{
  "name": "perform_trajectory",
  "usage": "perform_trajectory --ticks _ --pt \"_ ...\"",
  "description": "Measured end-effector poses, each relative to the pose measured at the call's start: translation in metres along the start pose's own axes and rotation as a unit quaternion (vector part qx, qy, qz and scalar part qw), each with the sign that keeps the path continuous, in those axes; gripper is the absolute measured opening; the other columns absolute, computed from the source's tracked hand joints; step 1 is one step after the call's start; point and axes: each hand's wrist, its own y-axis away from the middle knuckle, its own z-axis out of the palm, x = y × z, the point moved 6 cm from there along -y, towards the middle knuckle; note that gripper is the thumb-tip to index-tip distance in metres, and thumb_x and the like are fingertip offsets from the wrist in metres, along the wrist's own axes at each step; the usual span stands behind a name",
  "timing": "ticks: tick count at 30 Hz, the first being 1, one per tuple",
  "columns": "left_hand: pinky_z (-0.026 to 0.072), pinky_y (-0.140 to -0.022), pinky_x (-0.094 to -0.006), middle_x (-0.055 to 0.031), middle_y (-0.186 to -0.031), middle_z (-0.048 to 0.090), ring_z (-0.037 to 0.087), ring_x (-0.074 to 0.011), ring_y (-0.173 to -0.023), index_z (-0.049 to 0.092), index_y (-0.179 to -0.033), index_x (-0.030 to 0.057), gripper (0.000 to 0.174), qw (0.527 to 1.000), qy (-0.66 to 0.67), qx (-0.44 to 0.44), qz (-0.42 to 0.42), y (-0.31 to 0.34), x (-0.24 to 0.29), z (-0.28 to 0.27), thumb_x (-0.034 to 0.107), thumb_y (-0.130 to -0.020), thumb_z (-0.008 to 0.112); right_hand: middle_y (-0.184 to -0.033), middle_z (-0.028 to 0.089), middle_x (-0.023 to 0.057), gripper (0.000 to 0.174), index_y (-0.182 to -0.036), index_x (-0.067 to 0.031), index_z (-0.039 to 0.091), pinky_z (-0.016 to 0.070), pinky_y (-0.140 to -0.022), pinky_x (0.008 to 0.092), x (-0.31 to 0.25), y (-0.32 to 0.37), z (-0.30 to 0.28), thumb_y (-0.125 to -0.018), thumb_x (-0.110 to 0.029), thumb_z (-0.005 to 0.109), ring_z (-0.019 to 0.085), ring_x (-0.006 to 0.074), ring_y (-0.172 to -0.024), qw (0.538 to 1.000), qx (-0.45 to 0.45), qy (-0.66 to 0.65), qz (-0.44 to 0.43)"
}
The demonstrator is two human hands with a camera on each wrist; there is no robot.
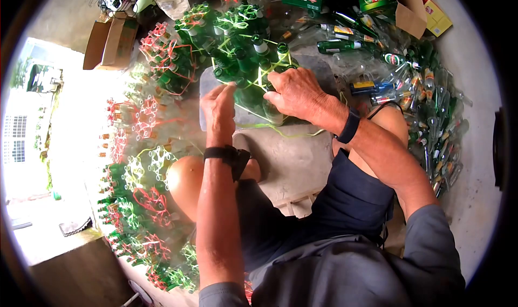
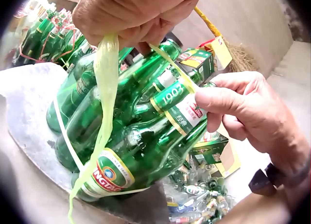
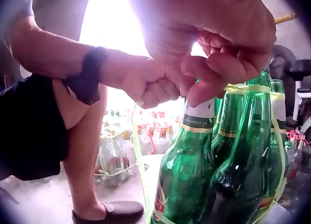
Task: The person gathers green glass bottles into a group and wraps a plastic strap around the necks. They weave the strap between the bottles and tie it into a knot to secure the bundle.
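A cluster of green glass bottles point(image 1: 251, 99) stands close together on a grey board point(image 1: 318, 72) in front of the person. Pale yellow-green plastic strap point(image 2: 106, 88) crosses over the necks and runs down around the bottles. My left hand point(image 1: 220, 110) is at the near left of the necks, fingers curled round the strap, whose loose end hangs down in the left wrist view. On the other side, my right hand point(image 1: 303, 92) pinches the strap between thumb and fingers beside a bottle neck. Both hands are close together at neck height in the right wrist view point(image 3: 218, 34).
Many bottles tied with red and pale strap point(image 1: 154, 199) stand along the left. Loose bottles point(image 1: 431, 112) are heaped on the right. Open cardboard boxes point(image 1: 404, 10) lie at the back right, and another carton point(image 1: 110, 42) sits at the back left.
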Motion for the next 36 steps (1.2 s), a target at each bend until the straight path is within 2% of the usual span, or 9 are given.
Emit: perform_trajectory --ticks 6,9,13,20,22,28,31,33,36 --pt "0.0212 -0.043 -0.0250 0.0077 -0.058 0.041 0.031 -0.0037 -0.046 0.069 -0.081 0.0041 0.016 0.999 0.026 0.023 -0.006 0.016 -0.007 0.007 0.014 -0.092 0.075 -0.079 0.072 0.0193 0.022 -0.084 -0.0029 0.070 0.0564 -0.072 0.0513 0.005 0.000 -0.014 -0.082 -0.024 0.076 0.073 0.0409 -0.078 1.000 -0.015 -0.006 -0.015" --pt "0.0211 -0.042 -0.0249 0.0079 -0.058 0.041 0.031 -0.0033 -0.045 0.070 -0.084 0.0049 0.013 0.998 0.043 0.035 -0.020 0.027 -0.015 0.018 0.013 -0.092 0.075 -0.075 0.069 0.0216 0.026 -0.084 -0.0020 0.065 0.0526 -0.070 0.0543 0.019 0.001 -0.020 -0.082 -0.025 0.078 0.069 0.0439 -0.079 1.000 -0.018 0.005 -0.017" --pt "0.0207 -0.041 -0.0238 0.0090 -0.059 0.042 0.030 -0.0020 -0.046 0.071 -0.087 0.0055 0.011 0.990 0.139 0.023 -0.015 0.038 -0.036 0.038 0.014 -0.093 0.076 -0.090 0.073 0.0195 0.024 -0.100 -0.0066 0.070 0.0530 -0.078 0.0543 0.039 -0.009 -0.028 -0.085 -0.024 0.076 0.070 0.0418 -0.092 0.993 -0.078 0.089 0.015" --pt "0.0220 -0.043 -0.0221 0.0100 -0.061 0.044 0.030 -0.0008 -0.048 0.074 -0.118 -0.0008 0.030 0.990 0.141 0.024 0.003 0.059 -0.045 0.060 0.020 -0.097 0.074 -0.099 0.075 0.0171 0.029 -0.111 -0.0104 0.072 0.0547 -0.084 0.0539 0.056 -0.019 -0.032 -0.086 -0.022 0.076 0.071 0.0408 -0.099 0.991 -0.091 0.087 0.038" --pt "0.0220 -0.043 -0.0220 0.0101 -0.062 0.044 0.030 -0.0007 -0.049 0.074 -0.118 -0.0009 0.029 0.989 0.148 0.022 0.005 0.060 -0.043 0.060 0.020 -0.098 0.074 -0.100 0.075 0.0168 0.030 -0.113 -0.0110 0.072 0.0550 -0.085 0.0535 0.058 -0.018 -0.032 -0.085 -0.023 0.076 0.071 0.0406 -0.100 0.990 -0.098 0.091 0.049" --pt "0.0217 -0.044 -0.0217 0.0111 -0.062 0.042 0.029 -0.0003 -0.049 0.074 -0.118 0.0000 0.028 0.987 0.159 0.006 0.014 0.060 -0.046 0.058 0.020 -0.098 0.073 -0.102 0.073 0.0159 0.034 -0.114 -0.0105 0.071 0.0538 -0.087 0.0511 0.061 -0.014 -0.037 -0.083 -0.023 0.077 0.069 0.0389 -0.102 0.998 -0.048 0.041 0.017" --pt "0.0211 -0.044 -0.0218 0.0120 -0.062 0.041 0.029 0.0000 -0.049 0.075 -0.116 0.0010 0.026 0.988 0.150 0.003 0.024 0.058 -0.048 0.056 0.019 -0.098 0.073 -0.103 0.069 0.0143 0.030 -0.113 -0.0088 0.071 0.0532 -0.085 0.0489 0.051 -0.012 -0.050 -0.084 -0.016 0.072 0.067 0.0372 -0.100 0.999 0.015 0.044 -0.012" --pt "0.0207 -0.044 -0.0218 0.0125 -0.061 0.041 0.029 0.0001 -0.049 0.075 -0.115 0.0015 0.024 0.988 0.152 0.002 0.025 0.058 -0.051 0.056 0.019 -0.098 0.073 -0.107 0.068 0.0144 0.025 -0.104 -0.0090 0.074 0.0550 -0.085 0.0516 0.038 -0.015 -0.056 -0.084 -0.005 0.060 0.068 0.0390 -0.099 0.996 0.063 0.002 -0.063" --pt "0.0200 -0.044 -0.0219 0.0130 -0.061 0.041 0.028 0.0005 -0.049 0.076 -0.110 0.0023 0.020 0.985 0.168 0.004 0.034 0.056 -0.055 0.057 0.017 -0.098 0.073 -0.106 0.069 0.0133 0.029 -0.104 -0.0099 0.075 0.0556 -0.084 0.0501 0.018 -0.023 -0.042 -0.085 -0.002 0.055 0.068 0.0383 -0.099 0.985 0.044 -0.089 -0.144"
